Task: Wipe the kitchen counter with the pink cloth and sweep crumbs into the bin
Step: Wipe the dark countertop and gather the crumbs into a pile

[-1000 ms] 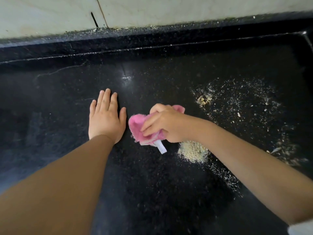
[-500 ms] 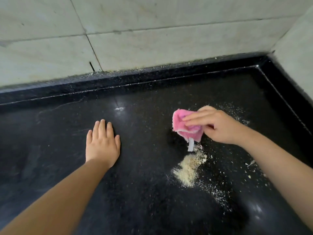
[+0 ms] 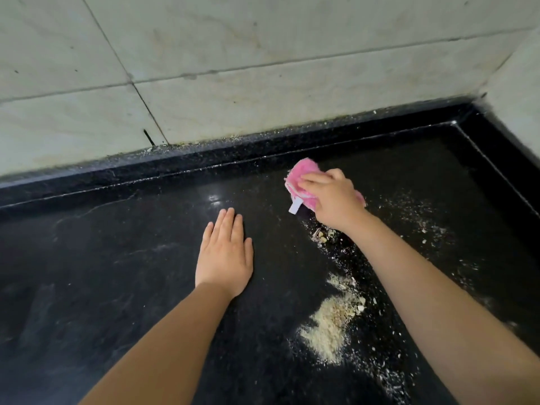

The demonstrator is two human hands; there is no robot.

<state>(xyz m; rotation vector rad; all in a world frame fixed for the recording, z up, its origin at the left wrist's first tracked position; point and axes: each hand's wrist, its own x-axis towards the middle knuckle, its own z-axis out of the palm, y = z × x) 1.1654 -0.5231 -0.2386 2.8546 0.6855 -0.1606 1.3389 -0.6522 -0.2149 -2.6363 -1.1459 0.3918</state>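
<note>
Since the earlier frames the right hand (image 3: 333, 197) has carried the pink cloth (image 3: 301, 182) away from the heap of crumbs and up toward the back of the black counter (image 3: 117, 273), so the cloth now lies near the raised back edge, just below the tiled wall (image 3: 263, 68); the left hand (image 3: 225, 255) has stayed flat on the stone, left of the crumbs. The right hand lies on top of the one cloth with its fingers bent over the bunched fabric, pressing it down onto the counter; whether the thumb grips underneath cannot be told. A single white tag (image 3: 295, 206) sticks out from the cloth's near edge and touches the counter. The left hand is spread flat, palm down, four fingers straight and close together, thumb out to the side, holding nothing. Two hands and two bare forearms are in view. One dense pale heap of crumbs (image 3: 333, 323) sits between the two forearms, nearer the right one, well apart from the cloth. One smaller clump of coarser bits (image 3: 321, 236) lies just beside the right wrist. Fine white specks (image 3: 423, 223) are scattered loosely over the counter to the right of the right arm, too many and too small to count
</note>
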